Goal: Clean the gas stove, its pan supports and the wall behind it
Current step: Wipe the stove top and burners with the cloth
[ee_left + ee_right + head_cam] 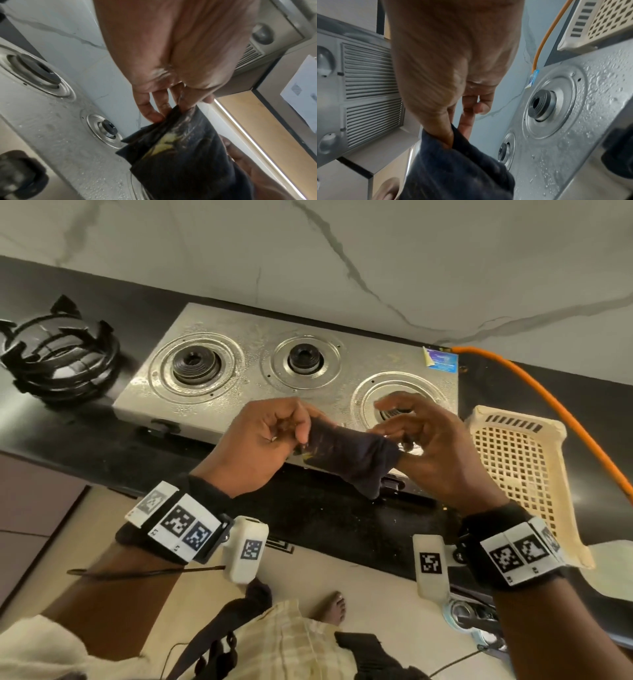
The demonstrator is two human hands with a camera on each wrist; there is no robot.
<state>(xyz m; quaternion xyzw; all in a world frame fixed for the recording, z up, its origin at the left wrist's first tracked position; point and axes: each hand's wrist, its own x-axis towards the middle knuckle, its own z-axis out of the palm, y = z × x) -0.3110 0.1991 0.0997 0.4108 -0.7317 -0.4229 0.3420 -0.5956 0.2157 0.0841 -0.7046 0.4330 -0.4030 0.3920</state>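
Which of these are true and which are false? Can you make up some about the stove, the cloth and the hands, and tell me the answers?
1. Both hands hold the dark cloth. True: the left hand and the right hand each pinch an end.
2. The pan supports sit on the burners. False: they are stacked on the counter beside the stove.
3. The stove top has water drops on it. True.
4. The gas hose is blue. False: it is orange.
5. The cloth is spotless. False: the left wrist view shows a yellowish smear on it.
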